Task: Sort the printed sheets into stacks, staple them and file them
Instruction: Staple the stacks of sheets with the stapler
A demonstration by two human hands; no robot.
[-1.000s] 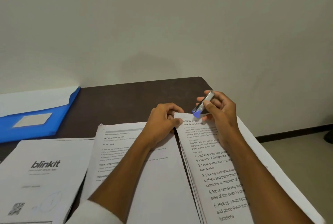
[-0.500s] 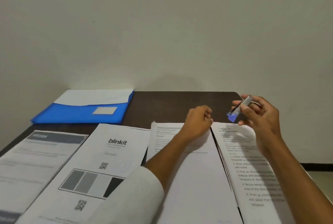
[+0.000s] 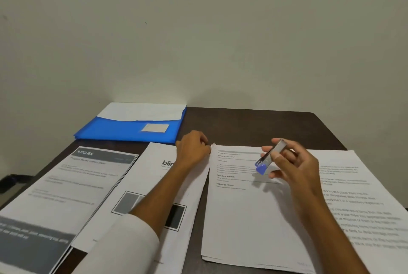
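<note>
**Stapler held over the third stack, left hand at its corner**

Four stacks of printed sheets laid side by side across the dark surface [image 3: 254, 123], near the viewer. From left to right: a stack headed "KITCHEN" [image 3: 66, 185] with a grey banner; a stack with a "blinkit" logo [image 3: 141, 176], partly covered by the left forearm and its white sleeve [image 3: 123, 242]; a text stack with small headings [image 3: 247, 214]; and at the far right a stack of larger numbered text [image 3: 364, 203], blurred at the edge.

Left hand [image 3: 193, 150] curled at the far left corner of the text stack with small headings, fingertips pinching or pressing that corner; exact contact too small to tell. Corner slightly raised and crumpled there.

Right hand [image 3: 293, 163] lifted above the same stack, fingers and thumb wrapped around a small stapler [image 3: 270, 159]. Metal body tilted, blue end pointing down and toward the left, clear of the paper.

Blue folder [image 3: 130, 131] lying flat at the far left of the surface, against the wall, with a pale label on its cover and white sheets showing along its far edge. Well apart from both hands.

Dark object [image 3: 8, 182] off the surface at the left edge, too blurred to identify. Plain pale wall [image 3: 198, 31] behind everything.
</note>
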